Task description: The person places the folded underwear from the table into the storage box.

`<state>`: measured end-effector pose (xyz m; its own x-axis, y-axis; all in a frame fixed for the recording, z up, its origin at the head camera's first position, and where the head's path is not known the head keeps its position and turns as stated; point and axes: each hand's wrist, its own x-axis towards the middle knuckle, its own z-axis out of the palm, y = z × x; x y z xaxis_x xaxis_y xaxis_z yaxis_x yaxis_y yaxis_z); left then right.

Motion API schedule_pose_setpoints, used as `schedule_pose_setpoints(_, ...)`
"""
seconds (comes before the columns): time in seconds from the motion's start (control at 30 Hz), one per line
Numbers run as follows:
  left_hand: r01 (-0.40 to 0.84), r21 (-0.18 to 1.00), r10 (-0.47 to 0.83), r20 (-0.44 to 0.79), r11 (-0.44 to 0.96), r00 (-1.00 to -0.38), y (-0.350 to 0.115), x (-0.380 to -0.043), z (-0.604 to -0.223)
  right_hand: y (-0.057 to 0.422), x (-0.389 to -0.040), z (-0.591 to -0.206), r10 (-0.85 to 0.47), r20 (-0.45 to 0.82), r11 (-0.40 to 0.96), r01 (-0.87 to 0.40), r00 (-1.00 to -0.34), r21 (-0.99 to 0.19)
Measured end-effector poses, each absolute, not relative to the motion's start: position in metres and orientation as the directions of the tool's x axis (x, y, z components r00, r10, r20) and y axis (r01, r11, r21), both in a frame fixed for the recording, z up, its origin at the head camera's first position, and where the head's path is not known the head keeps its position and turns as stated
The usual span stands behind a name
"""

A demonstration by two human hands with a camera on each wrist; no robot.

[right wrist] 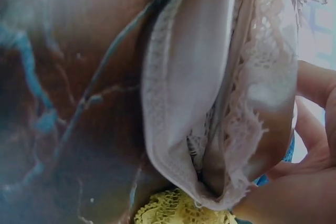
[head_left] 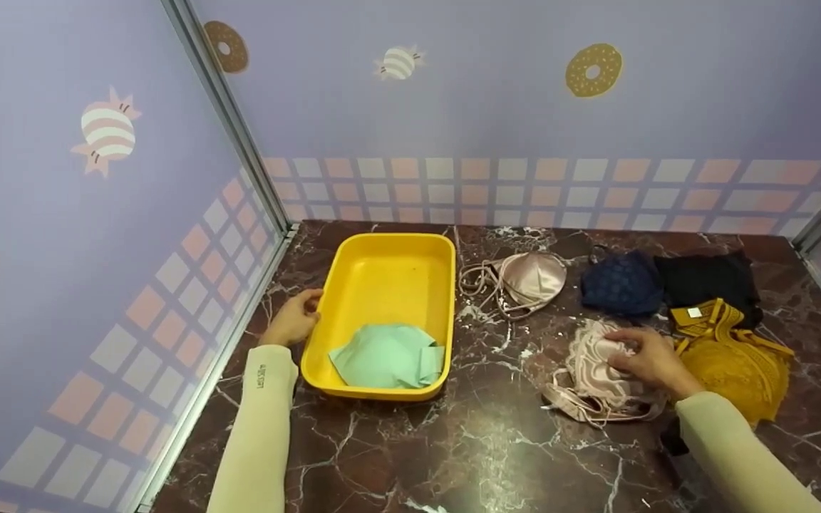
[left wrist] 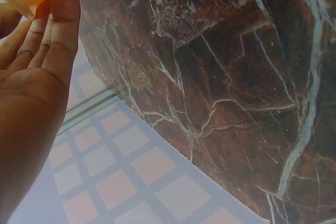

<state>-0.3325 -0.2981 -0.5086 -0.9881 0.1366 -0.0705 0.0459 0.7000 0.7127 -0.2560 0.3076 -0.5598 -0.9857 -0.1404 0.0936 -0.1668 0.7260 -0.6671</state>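
My left hand (head_left: 295, 318) holds the left rim of a yellow plastic tray (head_left: 448, 285); in the left wrist view its fingers (left wrist: 64, 22) lie against the yellow edge. Inside the tray, at the near end, rests a folded mint-green bra (head_left: 382, 356). On the right, my right hand (head_left: 649, 360) pinches a pale pink lace bra (head_left: 592, 363) from above. Its straps trail on the table toward me. The right wrist view shows the pink bra's folded cup and lace edge (right wrist: 247, 145) close up, with the thumb and fingers at its right side.
A satin pink bra (head_left: 535, 276) with loose straps lies right of the tray. Behind the right hand are a navy bra (head_left: 622, 283) and a black folded garment (head_left: 706, 278). A mustard lace bra (head_left: 745, 374) lies beside the right wrist. Patterned walls bound the marbled table (head_left: 496, 456).
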Motion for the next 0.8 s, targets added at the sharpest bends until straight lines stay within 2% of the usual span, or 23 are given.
schedule_pose_setpoints(0.4, 0.082, 0.717, 0.153, -0.035, 0.692, -0.988, -0.2975, -0.3327, -0.5096, 0.3062, -0.2560, -0.5608, -0.102, 0.026, 0.724, -0.093, -0.994, -0.683)
schedule_pose_setpoints(0.8, 0.093, 0.710, 0.174, -0.043, 0.698, -0.984, -0.2929, -0.3327, -0.5089, 0.3029, -0.2524, -0.5517, -0.063, 0.089, 0.657, -0.109, -0.994, -0.746)
